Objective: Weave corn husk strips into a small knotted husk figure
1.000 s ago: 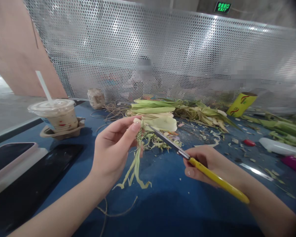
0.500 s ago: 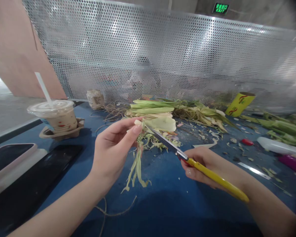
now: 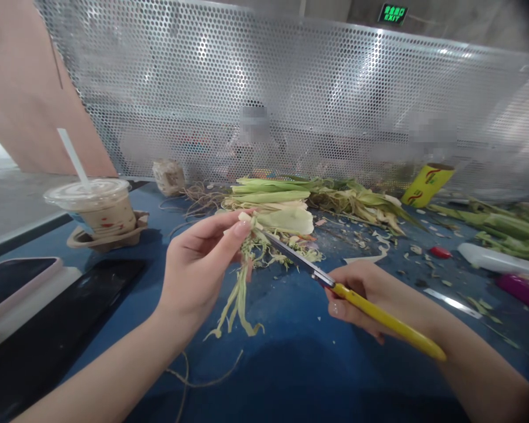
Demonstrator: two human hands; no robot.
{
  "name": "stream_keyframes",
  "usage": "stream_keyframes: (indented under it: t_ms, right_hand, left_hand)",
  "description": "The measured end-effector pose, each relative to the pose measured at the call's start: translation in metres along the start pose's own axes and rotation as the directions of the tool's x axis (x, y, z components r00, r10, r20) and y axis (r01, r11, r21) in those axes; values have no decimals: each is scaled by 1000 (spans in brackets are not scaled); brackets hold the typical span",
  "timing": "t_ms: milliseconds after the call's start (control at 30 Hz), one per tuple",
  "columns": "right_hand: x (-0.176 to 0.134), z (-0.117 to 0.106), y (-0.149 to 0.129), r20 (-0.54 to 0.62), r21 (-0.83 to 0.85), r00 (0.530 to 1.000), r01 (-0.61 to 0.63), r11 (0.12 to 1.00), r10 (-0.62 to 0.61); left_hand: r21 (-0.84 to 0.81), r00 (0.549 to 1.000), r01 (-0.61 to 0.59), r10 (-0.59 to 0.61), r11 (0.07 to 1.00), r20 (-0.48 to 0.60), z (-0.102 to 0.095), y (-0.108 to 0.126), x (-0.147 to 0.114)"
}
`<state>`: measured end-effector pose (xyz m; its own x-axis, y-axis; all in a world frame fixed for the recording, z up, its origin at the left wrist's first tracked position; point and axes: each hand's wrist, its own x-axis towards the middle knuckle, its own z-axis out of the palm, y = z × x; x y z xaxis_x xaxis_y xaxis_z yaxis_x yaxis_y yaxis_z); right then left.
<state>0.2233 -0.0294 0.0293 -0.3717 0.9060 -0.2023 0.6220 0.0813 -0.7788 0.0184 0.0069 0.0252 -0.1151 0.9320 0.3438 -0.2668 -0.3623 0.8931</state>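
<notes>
My left hand (image 3: 198, 258) pinches a small bundle of pale corn husk strips (image 3: 240, 299) between thumb and fingertips. A short whitish end pokes out at the thumb, and the shredded strips hang below the hand. My right hand (image 3: 361, 294) grips yellow-handled scissors (image 3: 308, 264), seen nearly edge-on. Their blade tips reach toward the top of the bundle; whether they touch it I cannot tell. Behind the hands lies a pile of green and cream corn husks (image 3: 273, 200), with curly shredded scraps in front of it.
On the left stand an iced drink cup (image 3: 99, 205) in a cardboard holder, a phone (image 3: 17, 282) and a black flat panel (image 3: 70, 317). Twine (image 3: 203, 385) lies in front. At right are a yellow tube (image 3: 427, 185), a white glue gun-like object (image 3: 494, 258) and scraps. A perforated metal screen (image 3: 180, 76) stands behind.
My left hand and the husk bundle have shifted slightly left. The scissors stay near the bundle with their tips a little lower. The whole view has drifted slightly.
</notes>
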Motion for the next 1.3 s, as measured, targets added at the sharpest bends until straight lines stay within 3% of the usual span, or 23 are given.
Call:
stream_keyframes:
  t_ms: [100, 200, 367, 967, 1167, 1300]
  right_hand:
    - [0, -1, -4, 42, -22, 998, -55, 998, 55]
    - [-1, -1, -2, 88, 5, 996, -30, 1000, 30]
    - [-3, 2, 8, 181, 88, 983, 1, 996, -17]
    - [0, -1, 2, 101, -35, 995, 26, 999, -22]
    - [5, -3, 14, 65, -73, 993, 100, 992, -95]
    - [3, -4, 10, 84, -74, 995, 54, 996, -48]
  left_hand:
    - [3, 1000, -3, 3, 1000, -9, 0, 0, 0]
    - [0, 1000, -8, 8, 1000, -8, -1, 0, 0]
    - [-26, 993, -57, 59, 998, 107, -2, -3, -2]
    - [-33, 991, -53, 57, 998, 121, -2, -3, -1]
    - [-13, 989, -53, 54, 999, 135, -4, -6, 1]
    - [-12, 988, -51, 52, 999, 143, -4, -7, 2]
